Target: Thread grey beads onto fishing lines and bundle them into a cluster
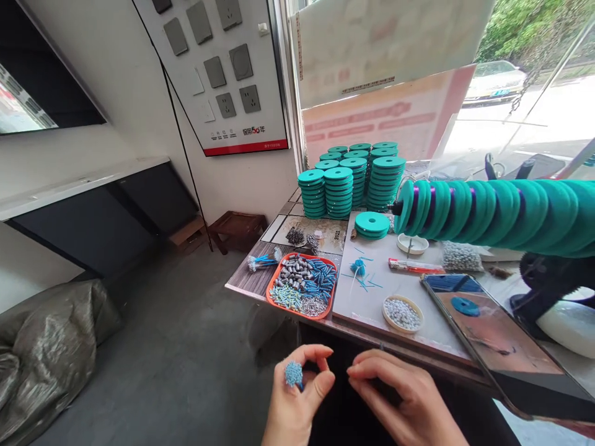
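Note:
My left hand (300,396) is curled round a bundle of thin blue sticks (294,374), whose light-blue ends form a round cluster. Its thumb and index finger bend toward each other at the front. Close by on the right, my right hand (395,390) has its thumb and fingertips pressed together; whatever lies in that pinch is too small or hidden. Both hands hover in front of the table edge. Beyond them is an orange tray (269,296) of grey weights, blue ribbed pieces, yellow-green tubes and small silvery parts. A round dish (385,317) holds whitish beads.
A phone (502,341) stands tilted at the right. Above it extends a long row of green foam discs (488,210). Several stacks of green spools (338,192) stand at the back. Blue scraps (357,267) and a red-and-white packet (416,266) lie on the board (353,303).

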`<state>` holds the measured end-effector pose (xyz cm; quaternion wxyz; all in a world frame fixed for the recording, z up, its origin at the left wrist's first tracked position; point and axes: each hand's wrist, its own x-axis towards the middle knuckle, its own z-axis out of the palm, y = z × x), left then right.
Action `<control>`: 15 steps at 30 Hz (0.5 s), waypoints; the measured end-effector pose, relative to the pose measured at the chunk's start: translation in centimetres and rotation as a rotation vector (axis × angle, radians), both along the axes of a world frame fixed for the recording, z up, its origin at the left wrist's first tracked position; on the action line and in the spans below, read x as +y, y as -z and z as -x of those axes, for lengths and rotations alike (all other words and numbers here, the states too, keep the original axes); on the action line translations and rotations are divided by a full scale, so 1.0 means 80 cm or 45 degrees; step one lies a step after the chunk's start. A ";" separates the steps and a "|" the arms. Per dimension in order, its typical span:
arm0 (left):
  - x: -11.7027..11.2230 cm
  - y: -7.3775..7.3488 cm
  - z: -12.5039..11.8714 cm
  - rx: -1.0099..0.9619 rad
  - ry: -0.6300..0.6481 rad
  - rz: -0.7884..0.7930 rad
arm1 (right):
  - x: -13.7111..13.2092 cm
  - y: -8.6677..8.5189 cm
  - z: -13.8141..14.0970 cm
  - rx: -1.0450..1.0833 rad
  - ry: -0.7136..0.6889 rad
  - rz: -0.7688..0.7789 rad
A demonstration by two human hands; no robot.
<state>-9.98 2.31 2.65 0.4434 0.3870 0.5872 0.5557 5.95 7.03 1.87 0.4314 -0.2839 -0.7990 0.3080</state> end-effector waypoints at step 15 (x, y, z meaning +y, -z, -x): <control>-0.014 0.025 -0.013 -0.336 -0.072 0.153 | -0.012 0.005 0.015 -0.051 0.150 0.032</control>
